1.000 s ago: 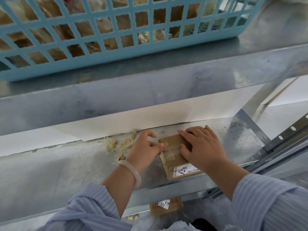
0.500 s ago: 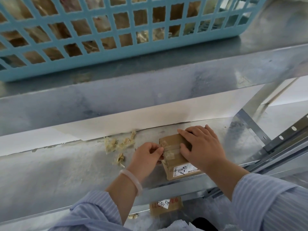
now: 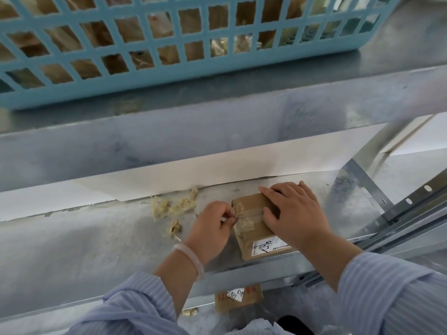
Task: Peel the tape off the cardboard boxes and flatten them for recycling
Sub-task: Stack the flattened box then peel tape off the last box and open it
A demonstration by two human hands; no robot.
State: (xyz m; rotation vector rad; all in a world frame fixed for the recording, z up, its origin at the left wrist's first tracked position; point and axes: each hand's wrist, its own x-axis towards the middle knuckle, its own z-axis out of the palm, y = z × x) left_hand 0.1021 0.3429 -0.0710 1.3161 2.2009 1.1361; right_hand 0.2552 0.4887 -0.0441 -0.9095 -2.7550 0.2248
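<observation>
— Where do we have the cardboard box (image 3: 252, 240)?
— Near the front edge of the metal shelf (image 3: 96, 238), between our hands.
— And the hands?
— Our right hand (image 3: 297, 213) presses flat on its top, fingers straight; our left hand (image 3: 210, 228) pinches the tape (image 3: 249, 213) at its left side.

A blue lattice basket (image 3: 169, 81) sits on the upper metal shelf (image 3: 217, 141) across the frame's top, with a slotted metal rail (image 3: 418, 201) at right.

Bright, even, diffuse light. Dull sheen on metal shelf (image 3: 84, 243); faint soft shadow beneath left hand (image 3: 211, 229). Edges bow, wide-angle; basket (image 3: 169, 76) slightly soft.
</observation>
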